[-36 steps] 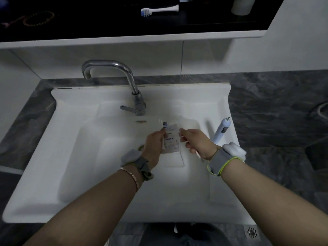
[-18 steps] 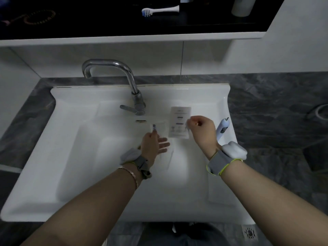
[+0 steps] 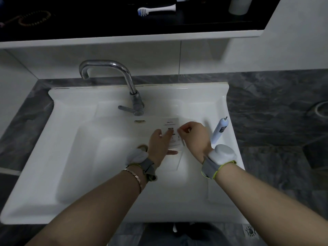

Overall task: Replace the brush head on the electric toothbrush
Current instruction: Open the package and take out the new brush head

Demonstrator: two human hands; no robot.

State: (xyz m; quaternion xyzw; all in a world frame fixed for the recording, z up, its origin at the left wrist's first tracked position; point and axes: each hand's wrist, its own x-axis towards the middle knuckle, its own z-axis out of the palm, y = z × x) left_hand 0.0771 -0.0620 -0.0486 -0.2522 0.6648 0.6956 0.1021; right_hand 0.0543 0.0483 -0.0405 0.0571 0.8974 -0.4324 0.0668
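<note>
Both hands hover over the white sink (image 3: 74, 157), close together near its back right part. The left hand (image 3: 159, 146) is spread, fingers extended forward and lying over a thin white packet (image 3: 171, 124) printed with small dark text; it touches or nearly touches the packet, but I cannot tell whether it grips it. The right hand (image 3: 193, 135) is curled into a loose fist, thumb and forefinger pinched together at the packet's right edge; whatever they pinch is too small and blurred to name. Each wrist wears a grey strap carrying a pale device.

Just beside the right hand, the toothbrush handle (image 3: 219, 130) lies on the sink's right rim, its bare metal shaft pointing away from the person, with no brush head on it. A brush head (image 3: 156, 10) with blue and white bristles lies on the dark shelf (image 3: 88, 23) above, well apart from the handle. The chrome tap (image 3: 124, 82) stands at the sink's back, and grey marbled bench (image 3: 275, 112) surrounds the basin.
</note>
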